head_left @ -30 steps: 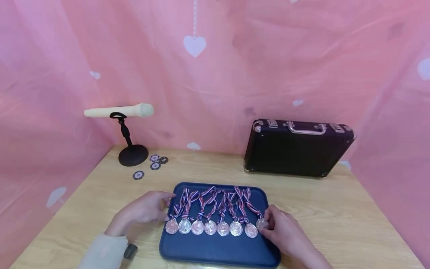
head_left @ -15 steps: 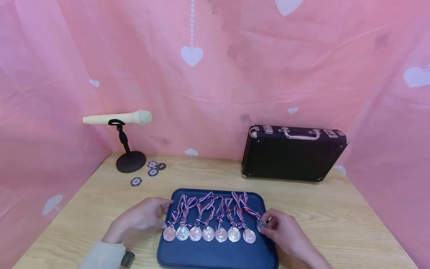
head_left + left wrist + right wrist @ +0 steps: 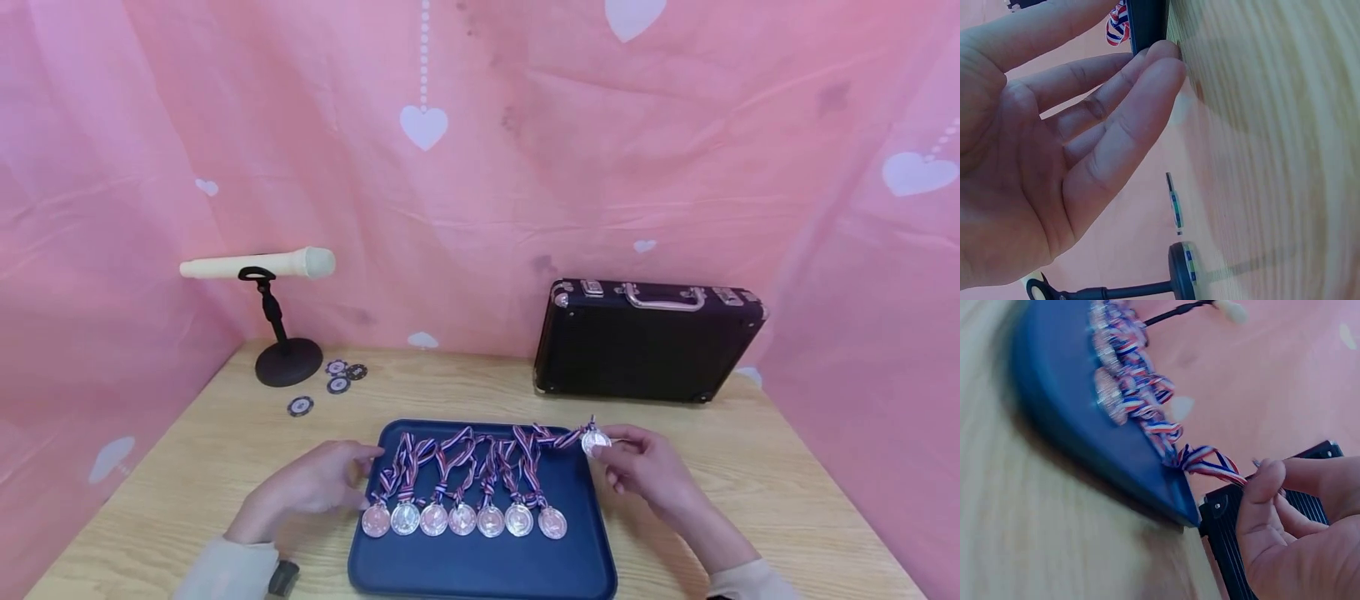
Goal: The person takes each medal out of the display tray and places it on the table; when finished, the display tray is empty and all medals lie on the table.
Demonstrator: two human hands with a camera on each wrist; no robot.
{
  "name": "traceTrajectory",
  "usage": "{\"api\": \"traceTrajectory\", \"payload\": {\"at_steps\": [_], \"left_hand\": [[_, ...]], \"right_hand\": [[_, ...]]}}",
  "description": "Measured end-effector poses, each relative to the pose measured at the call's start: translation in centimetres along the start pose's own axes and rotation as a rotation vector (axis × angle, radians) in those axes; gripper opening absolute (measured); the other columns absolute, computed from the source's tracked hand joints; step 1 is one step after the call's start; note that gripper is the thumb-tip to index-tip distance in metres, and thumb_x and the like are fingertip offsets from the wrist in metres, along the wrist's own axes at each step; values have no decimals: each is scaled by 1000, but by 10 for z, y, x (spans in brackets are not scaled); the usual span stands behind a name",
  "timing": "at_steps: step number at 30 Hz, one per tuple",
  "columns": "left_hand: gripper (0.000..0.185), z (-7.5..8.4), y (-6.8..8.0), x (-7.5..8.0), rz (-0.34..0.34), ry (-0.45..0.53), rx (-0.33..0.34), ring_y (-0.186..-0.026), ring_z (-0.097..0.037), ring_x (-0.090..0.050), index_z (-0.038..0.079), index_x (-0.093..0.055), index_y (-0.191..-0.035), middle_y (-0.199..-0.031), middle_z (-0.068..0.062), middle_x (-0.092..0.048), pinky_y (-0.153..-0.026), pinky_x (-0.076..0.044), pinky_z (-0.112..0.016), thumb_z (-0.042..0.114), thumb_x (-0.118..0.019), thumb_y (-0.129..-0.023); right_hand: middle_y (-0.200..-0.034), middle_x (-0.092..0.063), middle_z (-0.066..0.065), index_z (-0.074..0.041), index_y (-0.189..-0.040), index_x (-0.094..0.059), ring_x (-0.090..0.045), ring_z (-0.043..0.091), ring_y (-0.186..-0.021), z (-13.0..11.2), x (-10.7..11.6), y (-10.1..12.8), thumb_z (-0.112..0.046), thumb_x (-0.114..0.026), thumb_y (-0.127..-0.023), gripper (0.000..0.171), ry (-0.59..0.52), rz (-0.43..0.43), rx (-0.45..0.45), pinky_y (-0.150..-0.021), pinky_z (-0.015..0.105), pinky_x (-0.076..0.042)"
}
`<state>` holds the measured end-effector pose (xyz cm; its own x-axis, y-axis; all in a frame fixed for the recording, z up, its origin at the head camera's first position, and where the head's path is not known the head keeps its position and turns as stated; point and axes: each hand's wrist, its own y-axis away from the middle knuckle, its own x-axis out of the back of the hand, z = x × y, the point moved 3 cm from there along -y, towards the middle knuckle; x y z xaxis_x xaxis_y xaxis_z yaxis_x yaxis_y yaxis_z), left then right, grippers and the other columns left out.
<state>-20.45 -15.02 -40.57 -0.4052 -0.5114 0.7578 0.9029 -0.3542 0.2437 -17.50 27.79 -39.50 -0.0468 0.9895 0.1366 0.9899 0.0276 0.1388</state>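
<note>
A dark blue tray [image 3: 480,567] bears several round, shiny medals [image 3: 491,522] in a row, their striped red, white and blue ribbons [image 3: 442,467] lying toward the far side. Over the tray's right rim, my right hand [image 3: 645,467] pinches one more medal [image 3: 596,442] between thumb and fingers. In the right wrist view its ribbon [image 3: 1213,465] stretches from my fingers back to the tray; the fingers mostly hide the disc there. My left hand [image 3: 322,479] is at the tray's left edge, its relaxed fingers [image 3: 1141,106] touching the side.
A black briefcase [image 3: 637,350] stands at the back right. At the back left a white microphone [image 3: 262,264] lies across a black stand [image 3: 288,361]. Several poker chips [image 3: 338,384] lie near its base. A pink cloth [image 3: 480,208] with hearts hangs behind the wooden table [image 3: 202,442].
My right hand has lifted the rightmost medal from the row and carried it up and away toward the tray's far right corner. My left hand has stayed at the tray's left edge.
</note>
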Motion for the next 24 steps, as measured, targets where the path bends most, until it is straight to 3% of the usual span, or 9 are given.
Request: {"api": "traceTrajectory", "payload": {"at_steps": [4,7,9,11,13,17,24], "left_hand": [[69,0,-2,0,-7,-15,5,-87,-19,-56,9,-66,-143,-106,-2,-68,-75,-50,-35,4,-90,-78],[70,1,-2,0,-10,-6,18,-87,-20,-56,8,-66,-143,-106,-2,-68,-75,-50,-35,2,-90,-78],[71,1,-2,0,-7,-7,13,-87,-19,-56,8,-65,-143,-106,-2,-68,-75,-50,-35,2,-90,-78],[71,2,-2,0,-1,-12,1,-87,-19,-56,7,-65,-143,-106,-2,-68,-75,-50,-35,2,-90,-77],[72,3,-2,0,3,-17,-10,-87,-19,-56,6,-65,-143,-105,-2,-68,-75,-50,-35,2,-90,-76],[71,5,-2,1,1,-15,-14,-86,-19,-56,5,-65,-143,-105,-3,-68,-74,-50,-35,1,-90,-76],[73,3,-2,1,-4,-21,-31,-85,-19,-56,3,-64,-143,-106,-3,-69,-76,-51,-36,0,-90,-75]], "right_hand": [[-81,-71,-5,-9,-116,-68,-61,7,-63,-14,10,-7,0,-64,-101,18,-185,49,20,-58,21,-52],[-81,-73,-6,-20,-104,-73,-63,8,-63,-27,19,-10,-1,-66,-102,21,-281,136,104,-58,21,-54],[-81,-74,-7,-22,-103,-74,-64,8,-62,-30,26,-11,-2,-69,-101,21,-295,209,141,-58,21,-55],[-79,-74,-6,-13,-113,-73,-64,9,-60,-24,32,-10,-2,-70,-99,18,-202,264,143,-58,22,-56],[-78,-73,-5,-2,-124,-69,-64,10,-59,-10,34,-8,-4,-71,-99,25,-30,270,90,-57,23,-56],[-76,-71,2,10,-134,-60,-63,14,-59,21,31,1,-8,-72,-99,41,307,175,-39,-54,29,-56],[-72,-65,7,4,-123,-65,-61,20,-57,34,25,13,-12,-78,-95,35,480,128,-105,-50,33,-55]]}}
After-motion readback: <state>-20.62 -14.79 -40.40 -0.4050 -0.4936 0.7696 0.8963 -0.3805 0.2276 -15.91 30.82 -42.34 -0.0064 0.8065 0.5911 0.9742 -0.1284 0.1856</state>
